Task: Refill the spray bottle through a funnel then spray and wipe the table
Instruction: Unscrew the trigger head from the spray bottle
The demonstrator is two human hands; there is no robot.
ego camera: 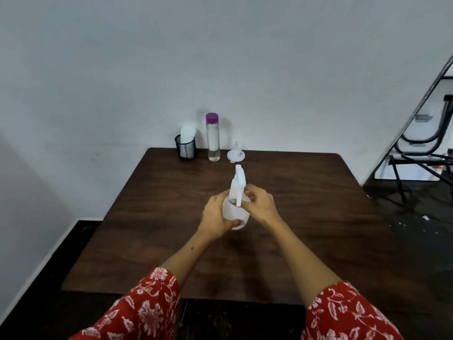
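We see the white spray bottle [234, 212] near the middle of the dark wooden table [306, 217], standing upright or just above the surface; we cannot tell if its base touches the wood. Its spray head [239, 179] points away from the person, toward the wall. The left hand [215, 217] is wrapped around the bottle body from the left side, with the fingers closed on it and the thumb on the front. The right hand [259, 203] is at the neck of the bottle, just under the spray head, with the fingers curled around it. Both arms come from red sleeves with a white flower pattern.

At the far edge of the table, well apart from the bottle, lies a white funnel [235, 153] with its spout up. Just left of it stands a clear bottle with a purple cap [212, 137], and further left a black mesh cup [185, 148] holding white cloth or paper.
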